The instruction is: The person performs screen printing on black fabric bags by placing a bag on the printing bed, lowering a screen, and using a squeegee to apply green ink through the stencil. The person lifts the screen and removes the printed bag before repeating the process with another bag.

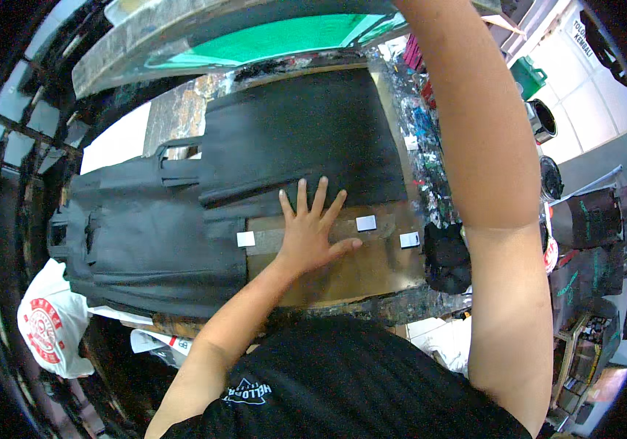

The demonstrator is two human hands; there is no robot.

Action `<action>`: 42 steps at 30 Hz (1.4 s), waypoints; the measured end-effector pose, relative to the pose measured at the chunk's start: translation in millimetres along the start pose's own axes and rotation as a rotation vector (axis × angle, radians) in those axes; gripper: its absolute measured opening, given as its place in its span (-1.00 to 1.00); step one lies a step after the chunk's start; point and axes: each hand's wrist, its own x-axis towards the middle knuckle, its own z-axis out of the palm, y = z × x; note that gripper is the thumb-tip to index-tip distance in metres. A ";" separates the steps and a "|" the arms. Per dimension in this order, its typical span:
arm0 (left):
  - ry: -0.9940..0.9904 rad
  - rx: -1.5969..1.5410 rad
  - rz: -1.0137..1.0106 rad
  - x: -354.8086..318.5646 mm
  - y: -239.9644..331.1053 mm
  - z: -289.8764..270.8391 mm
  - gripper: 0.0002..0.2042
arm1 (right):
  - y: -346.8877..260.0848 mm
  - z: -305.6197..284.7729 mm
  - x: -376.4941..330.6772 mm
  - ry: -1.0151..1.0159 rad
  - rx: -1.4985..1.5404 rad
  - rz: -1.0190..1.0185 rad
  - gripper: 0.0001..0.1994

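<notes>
Left hand (307,243), its fingers (319,199) spread and gripping nothing, at the near edge of the black cloth (299,132) on the board (342,274) (right hand out of view, its fingers' state untellable); a sideways drag could crease the cloth.

The tabletop (433,192) is paint-spattered along its right side. It carries a flat brown board (335,282) with small white squares (366,222). A black fabric sheet (299,139) covers the board's far portion; a black fabric stack (145,234) lies left, a crumpled black cloth (446,256) right.
</notes>
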 end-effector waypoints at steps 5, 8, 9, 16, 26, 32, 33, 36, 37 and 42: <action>0.029 -0.032 0.005 5.5 5.0 8.3 -0.04 | -19.5 -1.1 -1.4 0.018 -0.027 0.148 -0.14; 0.039 -0.082 -0.008 -4.6 17.4 13.4 -0.03 | -28.9 0.3 -4.3 -0.011 -0.060 0.230 -0.12; 0.045 -0.098 -0.012 -7.1 21.4 13.8 -0.03 | -30.0 1.0 -4.9 -0.011 -0.073 0.230 -0.11; 0.045 -0.129 0.007 -18.3 33.8 14.4 -0.01 | -19.3 5.7 1.5 0.011 -0.149 0.240 -0.12; 0.848 -1.276 -0.311 -21.5 -68.5 -174.0 -0.21 | -10.4 47.5 -43.2 0.222 -0.110 -0.078 -0.29; 0.613 -1.125 -0.482 -79.1 -86.1 -173.4 -0.31 | -28.2 110.3 -144.4 0.003 -0.177 -0.118 -0.44; 0.611 -1.063 -0.542 -88.0 -83.8 -152.8 -0.28 | -28.5 120.9 -155.2 -0.096 -0.154 -0.121 -0.45; 0.563 -0.849 -0.602 -115.1 -85.7 -102.3 -0.08 | -4.0 175.0 -168.4 -0.026 -0.082 -0.112 -0.46; 0.514 -0.776 -0.634 -121.1 -86.8 -94.2 -0.06 | 0.5 184.3 -168.2 -0.053 -0.033 -0.100 -0.46; 0.358 -0.541 -0.690 -131.6 -87.1 -83.1 0.03 | 0.1 181.9 -173.5 -0.171 0.020 -0.097 -0.45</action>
